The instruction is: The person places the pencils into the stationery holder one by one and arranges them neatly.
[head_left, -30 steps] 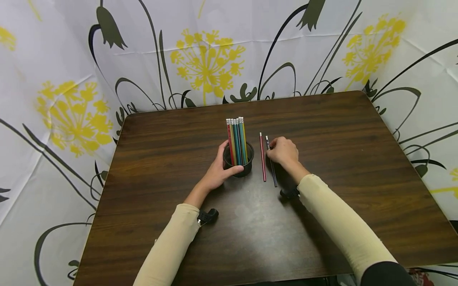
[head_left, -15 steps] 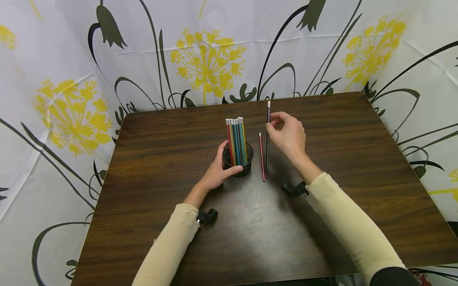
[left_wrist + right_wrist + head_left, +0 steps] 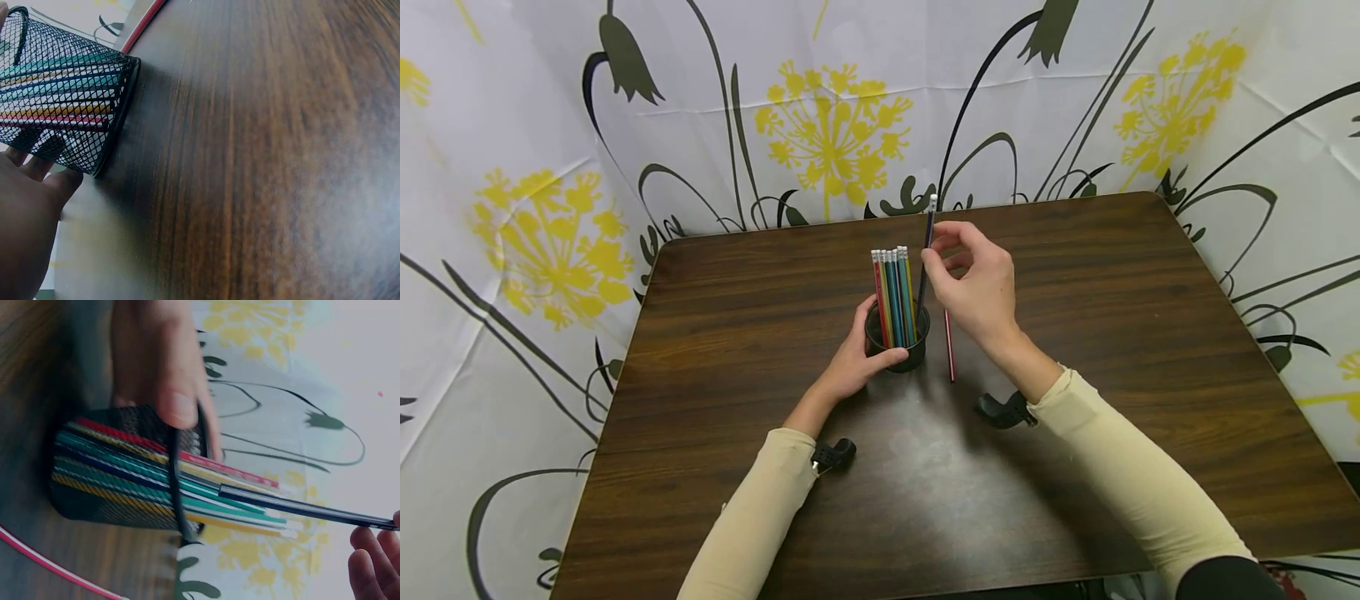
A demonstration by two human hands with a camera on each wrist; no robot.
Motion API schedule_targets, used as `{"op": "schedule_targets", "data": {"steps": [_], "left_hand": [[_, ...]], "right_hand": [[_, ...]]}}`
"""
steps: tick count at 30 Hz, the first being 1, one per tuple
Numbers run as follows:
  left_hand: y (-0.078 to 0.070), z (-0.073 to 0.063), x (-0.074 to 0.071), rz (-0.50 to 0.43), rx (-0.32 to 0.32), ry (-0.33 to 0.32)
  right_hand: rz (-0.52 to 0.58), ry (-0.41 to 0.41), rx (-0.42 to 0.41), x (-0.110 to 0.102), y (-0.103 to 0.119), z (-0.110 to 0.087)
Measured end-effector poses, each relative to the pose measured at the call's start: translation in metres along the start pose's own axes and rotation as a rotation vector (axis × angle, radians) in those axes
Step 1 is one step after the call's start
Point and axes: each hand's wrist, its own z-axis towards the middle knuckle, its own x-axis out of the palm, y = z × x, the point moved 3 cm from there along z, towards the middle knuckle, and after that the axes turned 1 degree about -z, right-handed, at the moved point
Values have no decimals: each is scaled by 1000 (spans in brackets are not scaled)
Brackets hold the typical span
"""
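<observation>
My left hand [image 3: 853, 362] grips a black mesh pencil cup [image 3: 914, 360], thumb at the rim and fingers round its far side. Inside stand several pencils [image 3: 895, 296] in red, yellow, teal and dark blue, eraser ends up. My right hand [image 3: 977, 283] pinches a dark pencil [image 3: 929, 229] near its eraser end. The right wrist view shows the lower end of this dark pencil [image 3: 294, 507] over the bunch, just past the rim; whether it touches them I cannot tell. A red pencil [image 3: 950, 350] lies right of the cup, its upper part hidden behind my right hand.
Cup and red pencil are on a dark wood-grain table [image 3: 737, 292]. Behind it hangs a white curtain [image 3: 925, 50] with yellow and grey-green flowers. Black wrist cameras [image 3: 835, 454] are worn on both arms.
My right hand has picked up the dark pencil from the table, raised it upright and carried it left to the cup. My left hand has stayed on the cup.
</observation>
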Motion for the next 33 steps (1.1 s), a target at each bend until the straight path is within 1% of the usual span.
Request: {"op": "schedule_targets", "data": {"steps": [4, 6, 10, 14, 19, 24, 29, 33], "left_hand": [[18, 6, 0, -18, 12, -6], [21, 7, 0, -25, 27, -6], [21, 6, 1, -31, 51, -7], [21, 6, 2, -28, 54, -10], [21, 5, 2, -18, 43, -18], [21, 5, 2, -25, 47, -18], [22, 4, 1, -14, 36, -14], [22, 4, 0, -13, 46, -10]], "right_hand": [[-12, 67, -27, 12, -3, -7], [-22, 100, -24, 17, -6, -11], [-47, 166, -1, 23, -12, -18], [-69, 220, 22, 28, -18, -25], [-80, 253, 42, 34, -27, -32], [-104, 283, 49, 40, -34, -36], [-128, 287, 47, 44, -35, -37], [-146, 287, 61, 45, -36, -36]]}}
